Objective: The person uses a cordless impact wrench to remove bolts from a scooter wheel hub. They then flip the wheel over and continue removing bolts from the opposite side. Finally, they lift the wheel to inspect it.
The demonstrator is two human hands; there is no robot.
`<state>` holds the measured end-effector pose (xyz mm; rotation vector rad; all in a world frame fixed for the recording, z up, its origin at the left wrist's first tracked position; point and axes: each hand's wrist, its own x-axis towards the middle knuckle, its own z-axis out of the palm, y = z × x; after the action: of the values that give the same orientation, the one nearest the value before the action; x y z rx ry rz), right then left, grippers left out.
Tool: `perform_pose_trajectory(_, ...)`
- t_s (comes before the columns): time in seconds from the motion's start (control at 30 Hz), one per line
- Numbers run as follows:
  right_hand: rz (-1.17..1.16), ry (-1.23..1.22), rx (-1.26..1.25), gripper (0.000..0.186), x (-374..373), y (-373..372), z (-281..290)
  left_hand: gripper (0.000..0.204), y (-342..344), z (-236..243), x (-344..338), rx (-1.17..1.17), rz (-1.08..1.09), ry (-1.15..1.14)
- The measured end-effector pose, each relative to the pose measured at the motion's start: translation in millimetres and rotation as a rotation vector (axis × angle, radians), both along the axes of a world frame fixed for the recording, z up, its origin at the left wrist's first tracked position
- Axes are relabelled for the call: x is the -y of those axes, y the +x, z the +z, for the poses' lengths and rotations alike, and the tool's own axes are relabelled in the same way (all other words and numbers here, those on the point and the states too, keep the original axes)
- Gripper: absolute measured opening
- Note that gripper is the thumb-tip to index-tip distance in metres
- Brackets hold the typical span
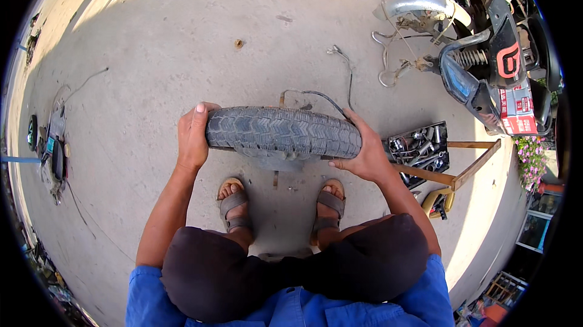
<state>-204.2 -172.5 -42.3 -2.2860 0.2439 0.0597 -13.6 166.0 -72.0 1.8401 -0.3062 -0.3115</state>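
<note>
A black motor-scooter wheel (282,131) with a worn, treaded tyre stands upright between my hands, in front of my sandalled feet. My left hand (194,136) grips the tyre's left end, thumb on top. On the right end my right hand (366,149) is wrapped round the tyre, its thumb on the near side. A grey hub (276,160) bulges toward me below the tread, and axle ends poke out on both sides. From behind the wheel a dark cable (328,97) runs off. The fingers under the tyre are partly hidden.
To the right lie a black tray (419,148) of sockets and tools, a wooden frame (477,160) and a yellow container (438,202). A partly dismantled vehicle (486,60) stands far right. Leftward on the concrete floor is a dark wired part (56,145).
</note>
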Motion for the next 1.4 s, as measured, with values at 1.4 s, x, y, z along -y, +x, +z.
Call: perform_pose_trajectory(1.4,-0.530,0.794,-0.279,0.065,7.8,2.6,-125.8,0.090,-33.9,-106.1,-6.0,-0.728,0.368,-0.019)
